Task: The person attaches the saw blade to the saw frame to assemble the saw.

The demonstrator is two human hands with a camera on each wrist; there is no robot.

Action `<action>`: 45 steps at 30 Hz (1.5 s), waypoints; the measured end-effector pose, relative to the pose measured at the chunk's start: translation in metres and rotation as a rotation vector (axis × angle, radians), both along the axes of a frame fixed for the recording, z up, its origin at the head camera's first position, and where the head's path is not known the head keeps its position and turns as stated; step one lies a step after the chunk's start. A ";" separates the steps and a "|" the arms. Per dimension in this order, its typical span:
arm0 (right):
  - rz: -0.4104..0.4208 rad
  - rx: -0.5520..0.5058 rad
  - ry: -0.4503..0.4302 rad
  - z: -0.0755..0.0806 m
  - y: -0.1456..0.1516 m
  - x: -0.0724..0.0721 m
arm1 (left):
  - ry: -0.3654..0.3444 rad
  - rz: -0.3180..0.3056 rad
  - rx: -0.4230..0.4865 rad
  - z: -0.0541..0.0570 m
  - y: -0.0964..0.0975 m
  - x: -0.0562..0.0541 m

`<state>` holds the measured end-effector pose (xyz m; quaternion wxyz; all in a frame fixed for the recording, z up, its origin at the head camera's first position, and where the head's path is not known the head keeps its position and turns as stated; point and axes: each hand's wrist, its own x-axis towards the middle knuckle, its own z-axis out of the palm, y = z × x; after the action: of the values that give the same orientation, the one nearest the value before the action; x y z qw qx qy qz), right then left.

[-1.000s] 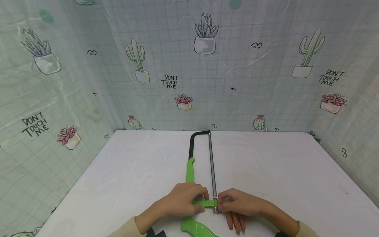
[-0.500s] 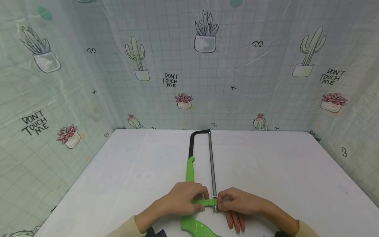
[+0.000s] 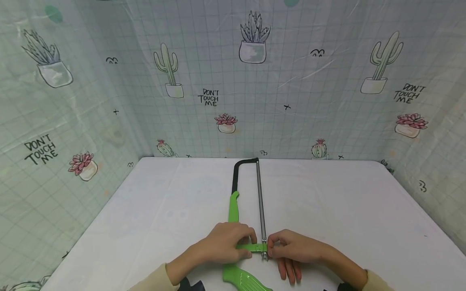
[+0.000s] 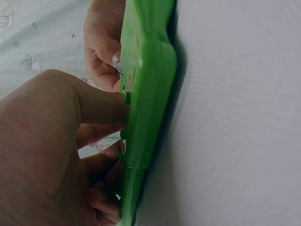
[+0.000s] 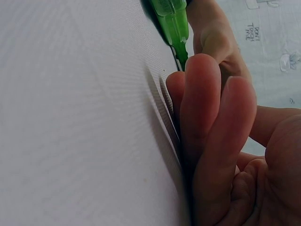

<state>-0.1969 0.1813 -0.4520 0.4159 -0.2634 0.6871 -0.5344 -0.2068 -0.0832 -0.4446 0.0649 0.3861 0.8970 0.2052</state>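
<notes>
A hacksaw with a green frame and a black front bow lies flat in the middle of the table, its blade on the right side. My left hand reaches over the frame, thumb and fingers gripping the green crosspiece. At that crosspiece's right end, close by the metal tension screw, my right hand pinches with thumb and forefinger. Its other fingers extend loosely near the tabletop. In the left wrist view, the left thumb presses along the green frame. The right wrist view hides the pinching fingertips.
The white table carries the saw, whose green handle runs off the near edge of the head view. Dark pieces show by the left forearm. A cactus-printed curtain surrounds the table's back and sides.
The head view has tilted very slightly. Both hands and the hacksaw keep the same position and hold.
</notes>
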 end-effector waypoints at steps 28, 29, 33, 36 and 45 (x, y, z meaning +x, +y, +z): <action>-0.011 0.007 -0.002 -0.002 0.000 -0.001 | 0.004 0.004 0.004 -0.003 0.000 -0.001; -0.011 0.007 -0.003 -0.002 0.000 -0.001 | 0.002 0.005 0.004 -0.003 0.000 -0.001; -0.012 0.007 -0.012 -0.001 0.000 -0.001 | 0.004 0.005 0.002 -0.002 0.000 -0.001; -0.010 0.008 -0.017 0.000 0.000 -0.001 | 0.007 0.004 0.001 -0.001 0.000 0.000; -0.006 0.012 -0.015 0.000 0.001 -0.001 | -0.004 0.007 0.000 -0.001 0.000 0.001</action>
<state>-0.1975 0.1822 -0.4518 0.4210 -0.2547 0.6878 -0.5336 -0.2059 -0.0833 -0.4452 0.0663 0.3827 0.8981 0.2061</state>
